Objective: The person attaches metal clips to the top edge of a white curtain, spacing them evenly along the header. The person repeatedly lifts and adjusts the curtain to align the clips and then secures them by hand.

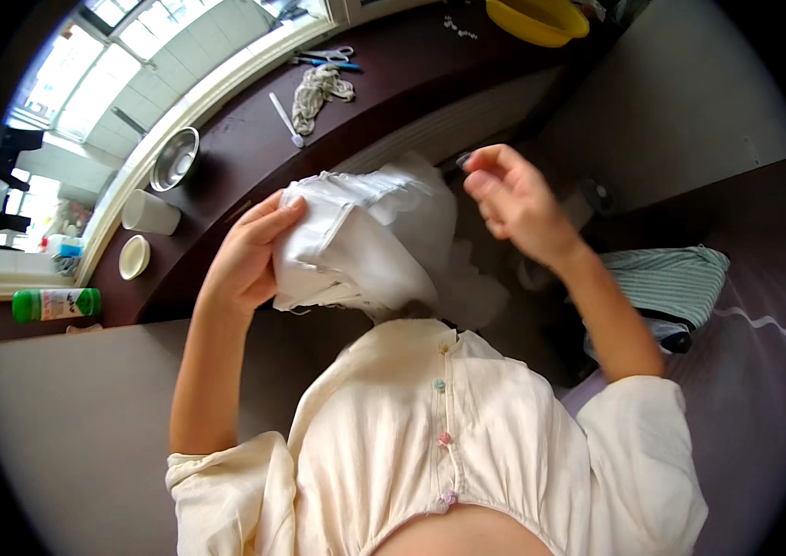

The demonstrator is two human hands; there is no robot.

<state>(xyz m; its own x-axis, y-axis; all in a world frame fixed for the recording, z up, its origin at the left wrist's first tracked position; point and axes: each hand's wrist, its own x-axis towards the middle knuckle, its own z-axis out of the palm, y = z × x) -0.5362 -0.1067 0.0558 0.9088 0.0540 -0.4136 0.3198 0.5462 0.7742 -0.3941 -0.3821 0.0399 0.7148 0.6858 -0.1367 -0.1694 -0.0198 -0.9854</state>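
A bundle of white fabric [365, 236] with stitched seams is gripped at its left edge by my left hand [254, 243], the thumb lying on top. Its far side is blurred, and a sheer white part [473, 292] hangs down on the right. To the right of the fabric and apart from it, my right hand [514, 201] is raised with its fingers pinched. At the fingertips shows a small dark, shiny object [463, 160], too blurred to name. Whether a thread runs between the hand and the fabric cannot be made out.
On the dark windowsill lie scissors [330, 53], a crumpled cloth [318, 97], a white plastic spoon [287, 119], a steel bowl [175, 159], a white cup [150, 212] and a green container [56, 304]. A yellow basin [539, 21] stands farther off. Striped fabric [671, 278] lies at right.
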